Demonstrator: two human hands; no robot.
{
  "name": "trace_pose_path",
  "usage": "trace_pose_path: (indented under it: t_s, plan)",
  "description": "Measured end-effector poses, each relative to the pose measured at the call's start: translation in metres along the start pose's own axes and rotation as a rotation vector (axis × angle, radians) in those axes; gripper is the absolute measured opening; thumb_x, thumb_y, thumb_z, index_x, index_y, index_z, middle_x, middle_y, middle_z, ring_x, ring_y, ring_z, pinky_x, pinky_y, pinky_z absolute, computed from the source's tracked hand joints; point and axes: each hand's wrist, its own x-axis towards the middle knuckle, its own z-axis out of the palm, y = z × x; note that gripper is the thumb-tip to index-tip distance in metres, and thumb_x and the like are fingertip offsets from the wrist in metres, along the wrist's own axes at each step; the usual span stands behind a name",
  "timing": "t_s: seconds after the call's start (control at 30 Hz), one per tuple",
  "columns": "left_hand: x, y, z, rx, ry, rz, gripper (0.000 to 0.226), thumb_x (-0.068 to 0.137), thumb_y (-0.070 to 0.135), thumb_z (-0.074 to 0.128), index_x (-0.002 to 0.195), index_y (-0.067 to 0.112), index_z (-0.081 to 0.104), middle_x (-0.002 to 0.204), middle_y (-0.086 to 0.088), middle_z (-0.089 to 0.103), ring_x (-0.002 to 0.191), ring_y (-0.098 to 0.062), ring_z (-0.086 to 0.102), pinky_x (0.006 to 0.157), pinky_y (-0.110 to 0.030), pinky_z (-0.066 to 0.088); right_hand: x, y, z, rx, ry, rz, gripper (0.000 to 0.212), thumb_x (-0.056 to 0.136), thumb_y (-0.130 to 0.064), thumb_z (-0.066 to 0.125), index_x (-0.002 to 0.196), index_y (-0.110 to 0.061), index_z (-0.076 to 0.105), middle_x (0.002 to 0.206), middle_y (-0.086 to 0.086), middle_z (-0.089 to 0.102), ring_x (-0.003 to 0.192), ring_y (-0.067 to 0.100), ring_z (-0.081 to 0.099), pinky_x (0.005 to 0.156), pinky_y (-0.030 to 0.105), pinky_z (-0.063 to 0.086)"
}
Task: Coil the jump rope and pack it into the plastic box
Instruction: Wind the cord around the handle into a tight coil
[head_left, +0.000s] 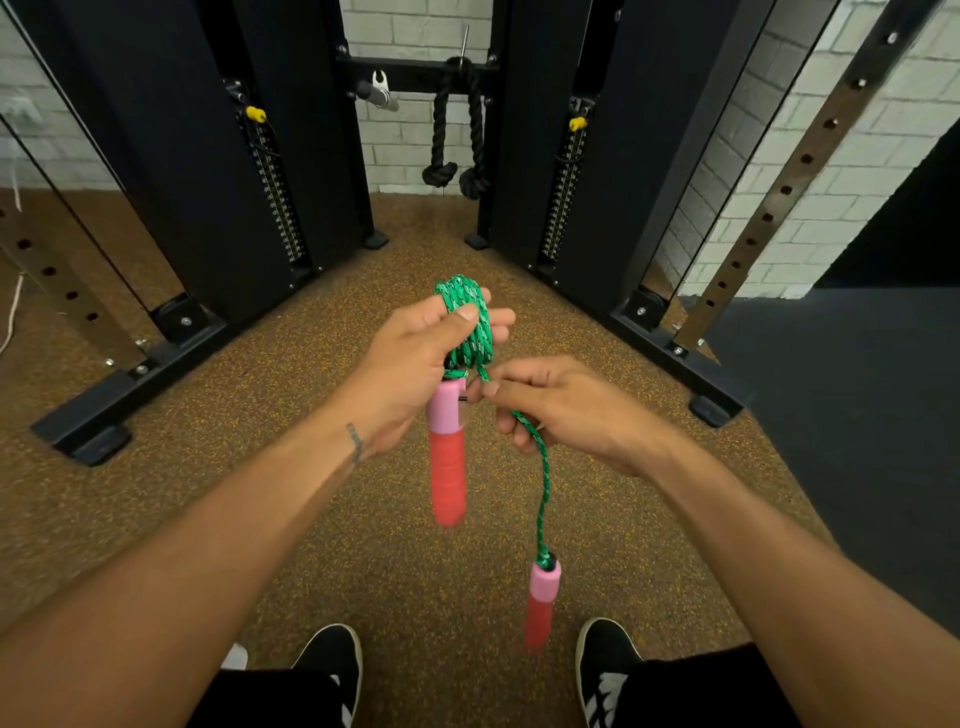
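Observation:
A green braided jump rope (470, 322) is wound in several loops around my left hand (415, 364), which grips the coil with thumb on top. One pink and red handle (448, 457) hangs straight down from that coil, below my left palm. My right hand (566, 410) pinches the loose strand just right of the coil. From it the strand (543, 493) drops to the second pink and red handle (540, 603), which dangles free above the floor between my shoes. No plastic box is in view.
I stand on speckled brown rubber floor (363, 545). A black cable machine (234, 182) with two weight stacks rises ahead, its base feet (104, 415) jutting left and right. A black knotted rope attachment (457, 145) hangs at its centre. Dark flooring (857, 415) lies to the right.

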Motion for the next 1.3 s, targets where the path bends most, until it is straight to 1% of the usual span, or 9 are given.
trace_pose_path:
  t_s: [0.2,0.33,0.47,0.6,0.7,0.8,1.0,1.13,1.3]
  plan:
    - [0.003,-0.005,-0.001,0.202,-0.033,-0.016,0.02,0.104,0.018,0.043,0.11,0.02,0.062,0.112,0.007,0.073,0.109,-0.011,0.067,0.089,-0.028,0.055,-0.006,-0.006,-0.004,-0.071,-0.033,-0.055,0.018,0.092,-0.03,0.067,0.081,-0.02,0.076,0.068,-0.004,0.063,0.059,0.007,0.057,0.058,0.024,0.048]
    - [0.005,-0.008,-0.004,0.327,-0.1,-0.073,0.027,0.102,0.029,0.048,0.116,0.012,0.063,0.114,-0.004,0.072,0.109,-0.023,0.068,0.095,-0.043,0.055,-0.008,-0.007,-0.008,-0.136,-0.001,-0.097,0.021,0.091,-0.025,0.068,0.081,-0.007,0.071,0.067,-0.021,0.066,0.055,0.009,0.048,0.053,0.022,0.039]
    - [0.005,-0.005,-0.004,0.395,-0.132,-0.101,0.031,0.1,0.034,0.05,0.119,0.012,0.061,0.122,-0.017,0.064,0.115,-0.036,0.061,0.088,-0.045,0.057,-0.006,-0.005,-0.012,-0.15,0.114,-0.179,0.018,0.084,-0.031,0.072,0.073,-0.017,0.068,0.077,0.006,0.069,0.077,0.026,0.066,0.062,0.033,0.042]
    - [0.003,-0.003,-0.005,0.511,-0.173,-0.113,0.053,0.084,0.056,0.052,0.112,0.012,0.061,0.116,-0.027,0.063,0.098,-0.039,0.064,0.094,-0.061,0.051,-0.002,-0.002,-0.012,-0.173,0.204,-0.224,0.013,0.08,-0.027,0.075,0.075,-0.018,0.068,0.067,-0.007,0.061,0.064,0.009,0.051,0.067,0.036,0.043]
    - [0.002,-0.004,-0.007,0.465,-0.23,-0.14,0.048,0.09,0.047,0.055,0.112,0.005,0.06,0.118,-0.03,0.061,0.091,-0.028,0.058,0.088,-0.053,0.049,0.001,-0.002,-0.013,-0.156,0.203,-0.257,0.017,0.077,-0.034,0.077,0.079,-0.02,0.068,0.075,0.0,0.068,0.07,0.018,0.057,0.073,0.047,0.049]
    - [0.004,-0.003,-0.009,0.375,-0.254,-0.164,0.031,0.098,0.026,0.055,0.111,0.0,0.065,0.116,-0.026,0.066,0.098,-0.026,0.059,0.101,-0.053,0.046,0.001,-0.001,-0.016,-0.101,0.162,-0.297,0.025,0.076,-0.042,0.081,0.085,-0.024,0.067,0.084,0.006,0.075,0.083,0.03,0.07,0.083,0.055,0.054]
    - [-0.003,-0.002,-0.006,0.221,-0.428,-0.198,0.032,0.1,0.024,0.049,0.121,0.006,0.064,0.103,-0.01,0.077,0.09,-0.013,0.07,0.081,-0.024,0.054,0.0,-0.005,-0.026,0.024,0.324,-0.377,0.036,0.07,-0.047,0.077,0.077,-0.022,0.053,0.066,-0.01,0.047,0.063,0.01,0.044,0.06,0.032,0.042]
    - [-0.009,-0.003,0.002,0.154,-0.599,-0.205,0.04,0.091,0.022,0.056,0.126,0.002,0.061,0.098,-0.003,0.075,0.087,-0.009,0.067,0.082,-0.02,0.052,0.001,-0.003,-0.038,0.09,0.398,-0.38,0.034,0.079,-0.048,0.073,0.079,-0.024,0.049,0.066,-0.012,0.045,0.065,0.011,0.042,0.063,0.036,0.04]
    - [-0.011,-0.001,0.006,0.319,-0.753,-0.235,0.043,0.088,0.031,0.061,0.122,0.005,0.063,0.104,-0.004,0.074,0.091,-0.008,0.067,0.08,-0.021,0.053,0.0,-0.005,-0.03,0.19,0.264,-0.384,0.028,0.091,-0.03,0.066,0.083,-0.019,0.042,0.058,-0.012,0.041,0.047,0.003,0.036,0.045,0.021,0.032]
